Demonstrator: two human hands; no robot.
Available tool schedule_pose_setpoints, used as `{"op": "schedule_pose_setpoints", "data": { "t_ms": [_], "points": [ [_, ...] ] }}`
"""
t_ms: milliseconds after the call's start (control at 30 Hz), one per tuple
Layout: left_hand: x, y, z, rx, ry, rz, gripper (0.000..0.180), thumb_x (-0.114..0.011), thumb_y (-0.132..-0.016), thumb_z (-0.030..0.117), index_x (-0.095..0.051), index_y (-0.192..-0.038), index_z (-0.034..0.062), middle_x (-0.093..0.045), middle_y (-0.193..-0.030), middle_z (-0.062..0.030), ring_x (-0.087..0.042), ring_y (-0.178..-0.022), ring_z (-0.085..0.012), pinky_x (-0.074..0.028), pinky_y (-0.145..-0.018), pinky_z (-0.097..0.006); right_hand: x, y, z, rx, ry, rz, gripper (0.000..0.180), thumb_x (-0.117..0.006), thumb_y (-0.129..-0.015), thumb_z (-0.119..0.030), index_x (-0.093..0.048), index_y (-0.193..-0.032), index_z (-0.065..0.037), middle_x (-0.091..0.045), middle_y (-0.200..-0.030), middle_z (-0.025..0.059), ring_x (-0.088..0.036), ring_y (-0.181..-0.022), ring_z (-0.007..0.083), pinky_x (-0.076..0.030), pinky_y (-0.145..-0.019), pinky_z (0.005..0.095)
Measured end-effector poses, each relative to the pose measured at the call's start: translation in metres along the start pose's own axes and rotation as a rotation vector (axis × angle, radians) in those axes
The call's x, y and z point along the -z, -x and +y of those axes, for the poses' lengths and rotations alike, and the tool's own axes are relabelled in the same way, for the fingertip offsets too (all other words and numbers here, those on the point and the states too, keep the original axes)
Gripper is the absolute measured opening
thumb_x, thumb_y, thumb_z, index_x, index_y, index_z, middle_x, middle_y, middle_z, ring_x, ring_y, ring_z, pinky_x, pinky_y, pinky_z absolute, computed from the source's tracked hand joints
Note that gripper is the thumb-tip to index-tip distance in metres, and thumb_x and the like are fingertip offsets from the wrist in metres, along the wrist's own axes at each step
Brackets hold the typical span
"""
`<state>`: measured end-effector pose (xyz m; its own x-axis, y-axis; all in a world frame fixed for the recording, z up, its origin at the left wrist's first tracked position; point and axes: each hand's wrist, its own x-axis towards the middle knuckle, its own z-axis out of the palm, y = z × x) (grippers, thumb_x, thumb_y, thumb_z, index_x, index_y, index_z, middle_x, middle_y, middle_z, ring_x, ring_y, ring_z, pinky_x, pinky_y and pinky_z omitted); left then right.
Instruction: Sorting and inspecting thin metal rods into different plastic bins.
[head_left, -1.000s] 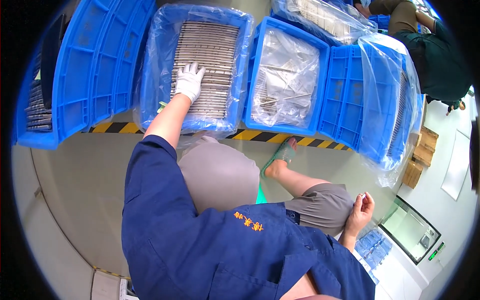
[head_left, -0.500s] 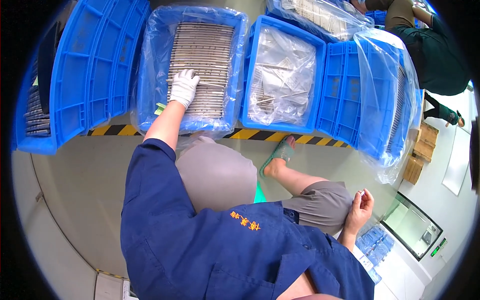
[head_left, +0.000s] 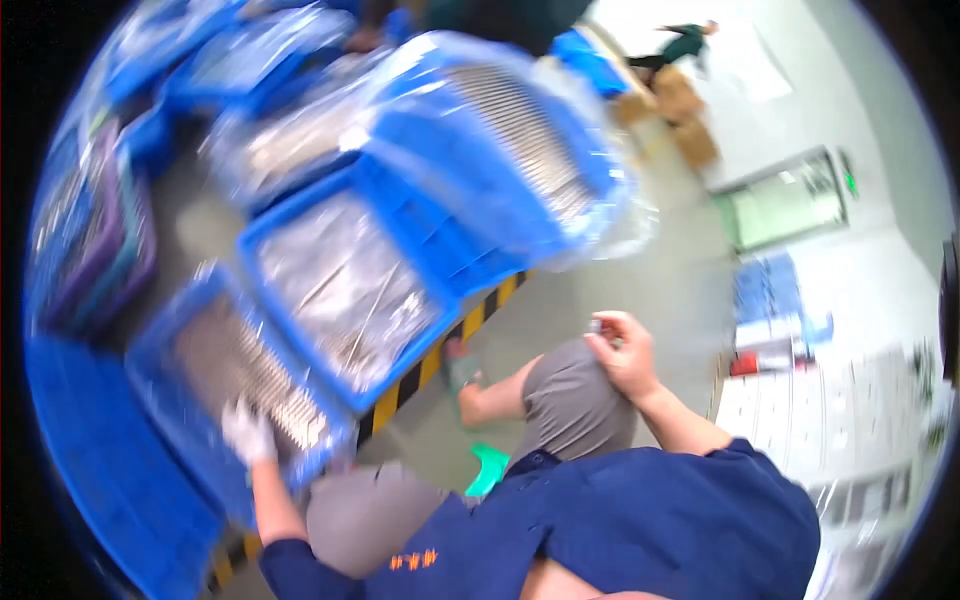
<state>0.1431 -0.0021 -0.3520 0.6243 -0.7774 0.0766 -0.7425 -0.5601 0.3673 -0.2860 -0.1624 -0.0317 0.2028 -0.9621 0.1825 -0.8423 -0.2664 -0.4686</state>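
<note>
My left hand (head_left: 248,432), in a white glove, rests at the near side of a blue crate lined with clear plastic. Under and beside it lie rows of thin metal rods (head_left: 292,408); motion blurs its fingers, so their grip does not show. My bare right hand (head_left: 626,358) is raised by my right knee, thumb and fingers pinched together around a small pale thing too small to name. To the right of the rod crate, a second blue crate (head_left: 418,318) holds clear plastic film (head_left: 335,262) and a few loose rods.
A tall blue crate (head_left: 425,205) with plastic film and more rods stands farther off. Black-and-yellow floor tape (head_left: 405,385) runs along the crates' near side. Purple and teal crates (head_left: 125,230) stack at far left. Another person (head_left: 683,45) is in the background beside cardboard-coloured boxes (head_left: 682,105).
My view has swung to the right, so the crates now sit lower and farther left. My left hand remains at the rod crate. My right hand still pinches the small thing.
</note>
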Motion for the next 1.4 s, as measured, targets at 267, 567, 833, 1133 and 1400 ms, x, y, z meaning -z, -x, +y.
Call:
{"op": "schedule_pose_setpoints", "data": {
  "t_ms": [267, 567, 833, 1133, 1400],
  "points": [
    [-0.035, -0.025, -0.059, 0.788, 0.254, -0.159, 0.070, -0.048, -0.077, 0.051, -0.041, -0.120, -0.0035, -0.041, -0.123, -0.0221, -0.039, -0.114, -0.0323, -0.033, -0.095, -0.036, 0.025, 0.018, 0.007, -0.017, -0.043, 0.077, 0.027, -0.067, -0.069, -0.014, -0.056, -0.092, -0.004, -0.054, -0.073, 0.0056, -0.049, -0.054, 0.0106, -0.043, -0.054, 0.0237],
    [-0.017, -0.036, -0.054, 0.672, 0.150, -0.198, 0.069, -0.048, -0.077, 0.049, -0.037, -0.124, -0.0005, -0.041, -0.124, -0.0211, -0.041, -0.113, -0.0322, -0.032, -0.095, -0.034, 0.038, 0.030, 0.010, -0.011, -0.126, 0.119, 0.026, -0.066, -0.071, -0.017, -0.055, -0.091, -0.004, -0.055, -0.077, 0.0057, -0.051, -0.057, 0.0115, -0.044, -0.056, 0.0243],
    [-0.004, -0.015, -0.055, 0.628, 0.999, -0.138, 0.042, -0.053, -0.080, 0.028, -0.047, -0.113, 0.0021, -0.055, -0.100, -0.0120, -0.050, -0.085, -0.0245, -0.041, -0.074, -0.035, 0.042, 0.041, 0.024, 0.023, -0.261, 0.153, 0.027, -0.065, -0.071, -0.019, -0.055, -0.091, -0.003, -0.055, -0.077, 0.0058, -0.052, -0.059, 0.0130, -0.045, -0.058, 0.0254],
    [0.057, 0.049, 0.027, 0.634, 1.448, -0.826, 0.040, -0.048, -0.084, 0.036, -0.051, -0.107, 0.0037, -0.057, -0.093, -0.0090, -0.052, -0.078, -0.0191, -0.043, -0.071, -0.035, 0.050, 0.051, 0.050, 0.069, -0.350, 0.229, 0.026, -0.065, -0.071, -0.020, -0.055, -0.089, -0.005, -0.055, -0.074, 0.0061, -0.052, -0.059, 0.0148, -0.044, -0.056, 0.0269],
    [0.075, 0.104, 0.044, 0.598, 1.506, -0.792, 0.041, -0.047, -0.084, 0.036, -0.050, -0.108, 0.0036, -0.056, -0.096, -0.0090, -0.052, -0.081, -0.0197, -0.042, -0.073, -0.035, 0.056, 0.059, 0.058, 0.118, -0.362, 0.285, 0.025, -0.064, -0.072, -0.022, -0.054, -0.087, -0.005, -0.055, -0.073, 0.0059, -0.052, -0.058, 0.0152, -0.044, -0.057, 0.0274]
  ]
}}
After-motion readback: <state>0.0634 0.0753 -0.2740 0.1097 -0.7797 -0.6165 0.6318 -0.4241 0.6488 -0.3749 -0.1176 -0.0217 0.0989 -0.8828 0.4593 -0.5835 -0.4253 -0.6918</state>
